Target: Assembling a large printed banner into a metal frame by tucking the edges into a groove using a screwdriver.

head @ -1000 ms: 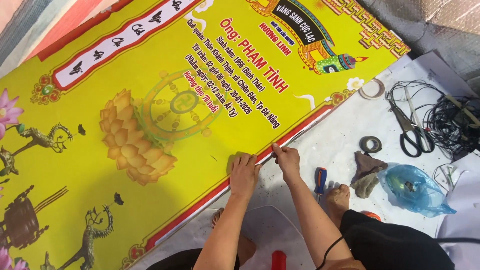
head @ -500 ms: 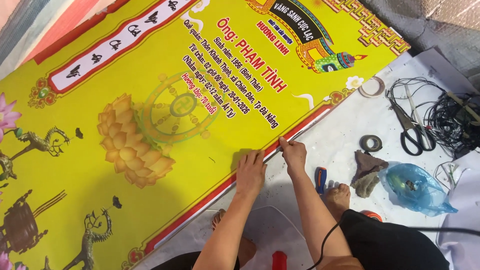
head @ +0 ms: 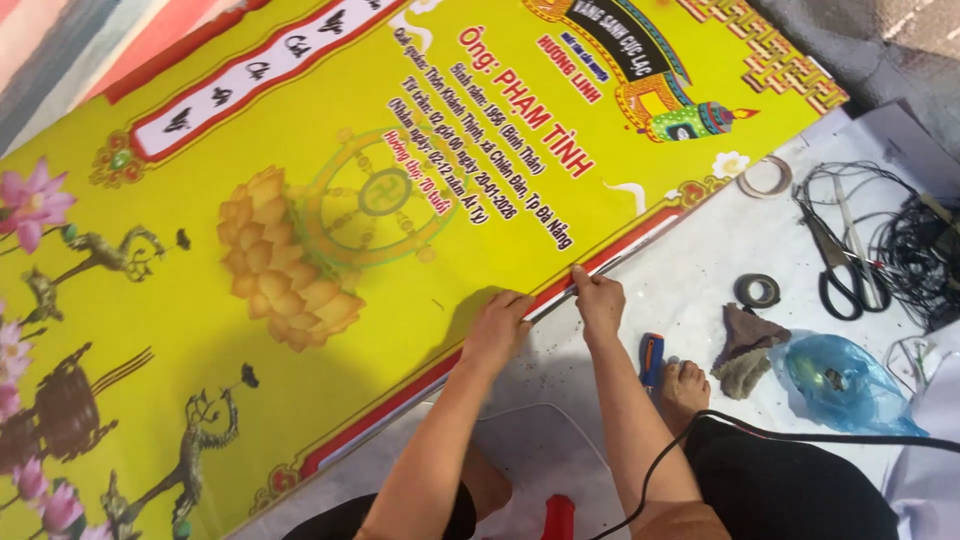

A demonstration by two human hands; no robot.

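A large yellow printed banner [head: 330, 200] with lotus flowers, birds and a red border lies flat in front of me. My left hand [head: 497, 330] presses flat on its near red edge. My right hand [head: 598, 297] pinches the same edge just to the right, fingers closed on the border strip where the banner meets the white surface [head: 700, 250]. A blue-handled tool [head: 651, 358] lies by my bare foot [head: 684, 385], close to my right forearm.
Black-handled scissors [head: 840, 270], a tangle of black cable [head: 915, 250], two tape rolls [head: 757, 291], a crumpled rag [head: 745, 350] and a blue plastic bag [head: 840, 385] lie to the right. A black cord [head: 800, 435] crosses my lap. A red object [head: 558, 518] sits near my knees.
Both hands have slid to the right along the banner's near edge, and the view has shifted slightly with them.
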